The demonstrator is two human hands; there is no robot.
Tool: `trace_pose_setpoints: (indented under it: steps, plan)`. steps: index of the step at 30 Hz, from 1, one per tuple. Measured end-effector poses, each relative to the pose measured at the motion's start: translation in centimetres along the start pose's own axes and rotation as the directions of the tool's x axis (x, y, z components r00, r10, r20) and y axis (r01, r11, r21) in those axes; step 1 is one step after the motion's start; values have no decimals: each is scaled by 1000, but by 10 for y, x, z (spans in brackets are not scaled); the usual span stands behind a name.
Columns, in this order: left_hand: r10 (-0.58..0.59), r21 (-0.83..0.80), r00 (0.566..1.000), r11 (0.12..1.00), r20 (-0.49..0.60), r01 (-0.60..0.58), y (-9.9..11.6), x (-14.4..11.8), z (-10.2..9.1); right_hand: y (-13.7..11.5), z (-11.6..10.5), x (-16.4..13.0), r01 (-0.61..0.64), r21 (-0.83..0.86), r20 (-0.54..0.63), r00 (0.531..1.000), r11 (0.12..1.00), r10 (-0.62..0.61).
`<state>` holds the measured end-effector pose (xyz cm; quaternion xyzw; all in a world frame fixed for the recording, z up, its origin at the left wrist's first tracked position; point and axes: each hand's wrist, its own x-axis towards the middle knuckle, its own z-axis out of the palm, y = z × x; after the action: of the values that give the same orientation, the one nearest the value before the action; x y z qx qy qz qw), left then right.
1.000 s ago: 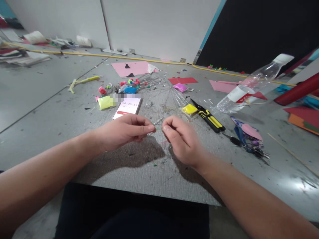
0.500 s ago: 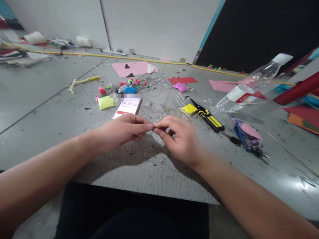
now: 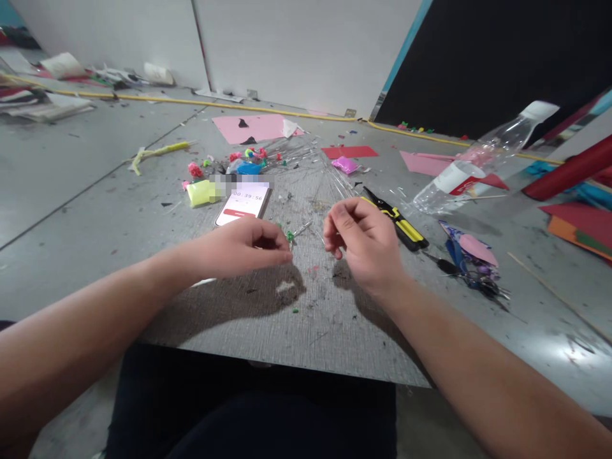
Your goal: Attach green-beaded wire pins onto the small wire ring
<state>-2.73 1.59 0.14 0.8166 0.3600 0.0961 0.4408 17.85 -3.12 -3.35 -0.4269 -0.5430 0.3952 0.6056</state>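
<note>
My left hand (image 3: 239, 247) rests low over the grey table (image 3: 296, 331), thumb and fingers pinched on a thin clear stick (image 3: 302, 227) that carries a small green lump (image 3: 289, 236). The stick's tip points away toward the right. My right hand (image 3: 364, 245) hovers a short way to the right, apart from the stick, with its fingers curled in and thumb against them. I see nothing in it. A phone (image 3: 241, 204) showing a timer lies just beyond my left hand.
Yellow-handled cutters (image 3: 399, 224) lie past my right hand, blue scissors (image 3: 466, 268) to its right. A plastic bottle (image 3: 478, 162) lies on its side. Clay pieces (image 3: 201, 191), clear sticks (image 3: 306, 159), pink paper (image 3: 253, 127) and a wooden skewer (image 3: 554, 293) are scattered around.
My right hand has let go of the stick's tip and pulled away to the right and up. My left hand has dropped slightly and still pinches the stick.
</note>
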Motion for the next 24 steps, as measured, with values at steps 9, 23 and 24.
trace_pose_setpoints:
  steps: [9,23,24]
  plan:
    - [333,527,920,754,208,-392,-12,3,10,10,6,-8,-75,-130,196,975,989,100]
    - [294,472,955,838,29,-273,-11,5,5,4,3,-11,40,-236,255,967,971,22]
    - [295,463,955,844,18,-270,-10,5,5,4,3,-11,34,-215,246,969,976,20]
